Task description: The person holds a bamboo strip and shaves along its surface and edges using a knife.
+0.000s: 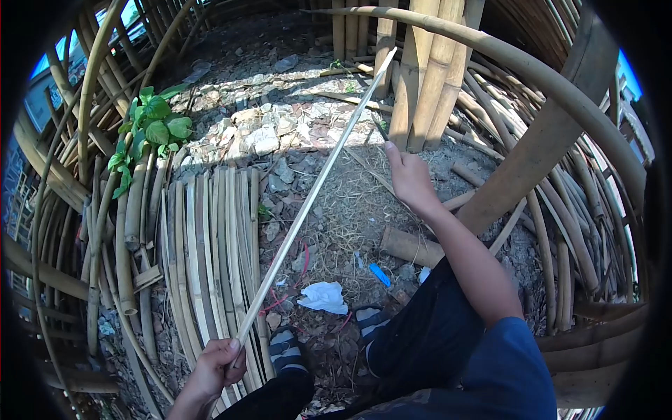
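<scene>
My left hand (222, 365), low in the view, is closed around the near end of a long, pale bamboo strip (313, 192). The strip slants up and away to the right, its far end near some upright bamboo poles. My right hand (411, 176) is closed on a knife (379, 127); only its thin dark blade shows, pointing up and left, and the handle is hidden in my fist. The blade sits just right of the strip, apart from it as far as I can see. Beside my left hand lies a row of split bamboo strips (210, 245).
Thick bamboo poles (428, 77) stand ahead, and a curved pole (539, 66) arches over the right side. Stacked bamboo (570, 217) lines the right. A leafy plant (155, 119) grows at left. White plastic (324, 297) and a blue scrap (379, 274) lie by my feet.
</scene>
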Action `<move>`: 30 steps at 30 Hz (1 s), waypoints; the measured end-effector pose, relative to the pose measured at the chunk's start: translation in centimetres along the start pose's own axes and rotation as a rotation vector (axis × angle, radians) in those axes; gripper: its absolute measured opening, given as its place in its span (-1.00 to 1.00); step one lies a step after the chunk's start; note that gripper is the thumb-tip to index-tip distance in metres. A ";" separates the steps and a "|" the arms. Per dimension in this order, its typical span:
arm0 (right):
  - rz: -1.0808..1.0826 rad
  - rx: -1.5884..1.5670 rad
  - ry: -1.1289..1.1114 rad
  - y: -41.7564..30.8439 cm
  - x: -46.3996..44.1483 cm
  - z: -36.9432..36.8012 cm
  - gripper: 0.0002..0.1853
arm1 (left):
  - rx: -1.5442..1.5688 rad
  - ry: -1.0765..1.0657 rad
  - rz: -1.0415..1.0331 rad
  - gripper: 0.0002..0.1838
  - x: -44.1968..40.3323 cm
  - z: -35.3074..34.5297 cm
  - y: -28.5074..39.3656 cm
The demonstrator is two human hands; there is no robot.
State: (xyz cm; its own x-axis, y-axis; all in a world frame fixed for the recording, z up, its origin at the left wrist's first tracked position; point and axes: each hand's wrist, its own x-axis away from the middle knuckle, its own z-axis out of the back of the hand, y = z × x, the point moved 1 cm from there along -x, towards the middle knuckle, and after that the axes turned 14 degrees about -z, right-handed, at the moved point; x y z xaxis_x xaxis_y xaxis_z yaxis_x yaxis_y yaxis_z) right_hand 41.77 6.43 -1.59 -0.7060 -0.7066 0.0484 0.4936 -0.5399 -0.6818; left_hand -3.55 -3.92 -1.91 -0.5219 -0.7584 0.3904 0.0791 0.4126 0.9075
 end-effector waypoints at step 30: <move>0.325 -0.098 -0.485 -2.8 14.4 -5.4 -0.41 | 0.146 0.006 0.046 -0.46 -3.6 -0.1 0.5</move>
State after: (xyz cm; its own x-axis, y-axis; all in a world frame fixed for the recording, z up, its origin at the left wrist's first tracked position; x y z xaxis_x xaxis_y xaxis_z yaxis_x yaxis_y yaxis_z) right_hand 27.48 0.30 -2.95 -0.2022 -0.9695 0.1382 0.5805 -0.2323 -0.7805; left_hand -1.51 -1.07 -2.88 -0.5153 -0.7399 0.4324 -0.0221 0.5159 0.8564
